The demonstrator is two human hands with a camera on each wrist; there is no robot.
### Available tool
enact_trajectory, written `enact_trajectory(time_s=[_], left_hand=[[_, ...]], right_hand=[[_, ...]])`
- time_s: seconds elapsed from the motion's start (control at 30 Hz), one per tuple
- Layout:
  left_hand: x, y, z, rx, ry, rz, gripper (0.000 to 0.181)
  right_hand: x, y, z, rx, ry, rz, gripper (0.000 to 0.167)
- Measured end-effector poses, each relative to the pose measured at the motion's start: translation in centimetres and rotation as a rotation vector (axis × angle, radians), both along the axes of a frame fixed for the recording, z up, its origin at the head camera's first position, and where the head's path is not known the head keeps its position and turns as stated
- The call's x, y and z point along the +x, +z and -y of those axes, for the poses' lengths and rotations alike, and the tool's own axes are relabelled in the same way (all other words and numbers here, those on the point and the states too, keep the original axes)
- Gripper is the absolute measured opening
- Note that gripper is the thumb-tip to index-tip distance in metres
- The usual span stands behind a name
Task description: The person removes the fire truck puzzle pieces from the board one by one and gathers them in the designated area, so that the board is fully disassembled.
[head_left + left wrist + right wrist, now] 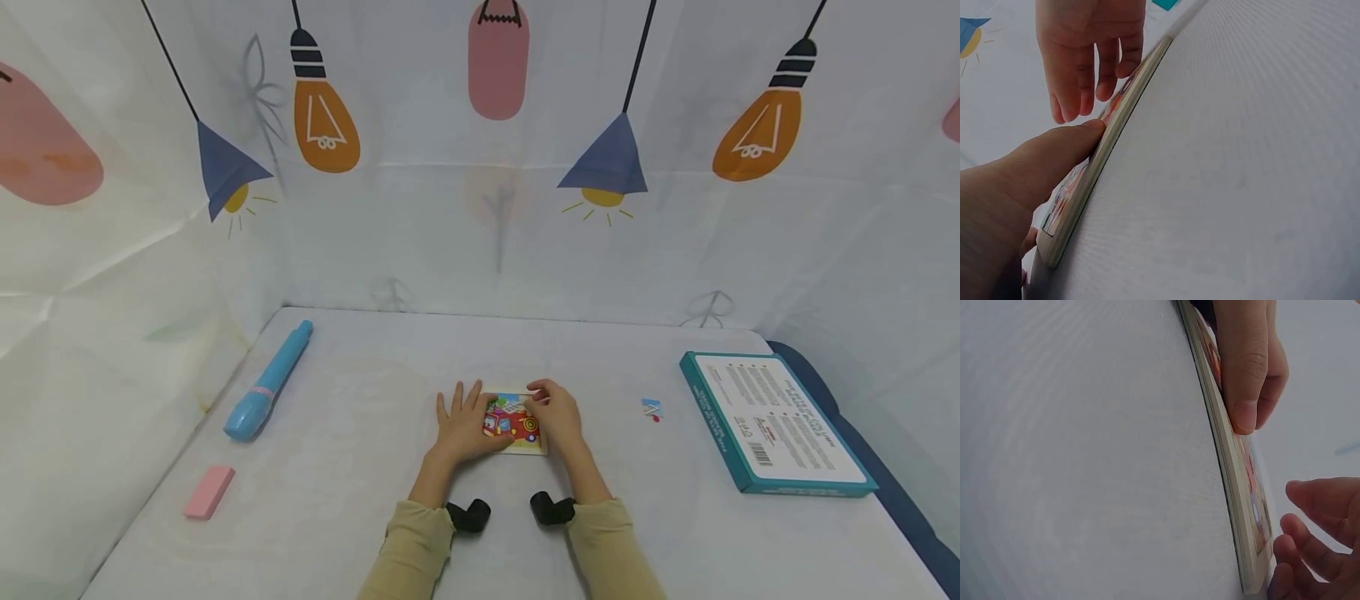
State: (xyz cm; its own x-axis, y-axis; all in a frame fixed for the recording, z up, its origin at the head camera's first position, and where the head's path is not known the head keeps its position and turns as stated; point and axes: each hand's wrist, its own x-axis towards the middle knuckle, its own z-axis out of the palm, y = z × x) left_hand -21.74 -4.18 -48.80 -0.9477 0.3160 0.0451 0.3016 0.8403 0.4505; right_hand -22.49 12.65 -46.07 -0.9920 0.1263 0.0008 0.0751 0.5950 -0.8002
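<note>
A small jigsaw puzzle board with a picture of a red vehicle and a pale border lies on the table between the hands. My left hand spreads its fingers along the board's left side, while its thumb rests on the picture. Over the board's right side is my right hand, its fingers loosely bent. The right wrist view shows its fingertips apart near the board's end, with nothing visible between them. A loose puzzle piece, blue with red, lies to the right.
On the right lies a teal-edged box with a printed white face. A blue wand-shaped object and a pink block lie on the left. White printed curtains surround the table.
</note>
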Motion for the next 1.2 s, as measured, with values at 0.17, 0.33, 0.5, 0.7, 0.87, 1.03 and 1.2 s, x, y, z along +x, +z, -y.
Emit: enact_trajectory(time_s=[0.17,0.33,0.5,0.7,0.87,1.03,1.2], left_hand=[[0.0,0.0,0.0,0.002,-0.004,-0.006,0.074],[0.1,0.1,0.0,0.011,-0.006,0.001,0.075],[0.2,0.3,-0.1,0.018,-0.003,0.003,0.075],[0.1,0.3,-0.1,0.024,-0.002,0.016,0.075],[0.0,0.1,-0.1,0.017,0.000,0.005,0.075],[-0.1,0.0,-0.1,0.014,0.005,0.010,0.076],[0.0,0.0,-0.1,0.020,0.005,0.013,0.076]], right_hand=[[0.1,0.0,0.2,0.122,0.056,0.017,0.023],[0.0,-0.1,0.6,0.256,0.086,0.030,0.028],[-0.1,-0.3,0.9,0.274,0.082,0.053,0.030],[-0.5,-0.5,1.0,0.162,0.067,0.073,0.028],[-0.6,-0.6,1.1,0.029,0.056,0.070,0.027],[-0.5,-0.4,1.0,-0.047,0.026,0.051,0.023],[-0.4,0.0,0.5,-0.121,-0.034,0.056,0.021]])
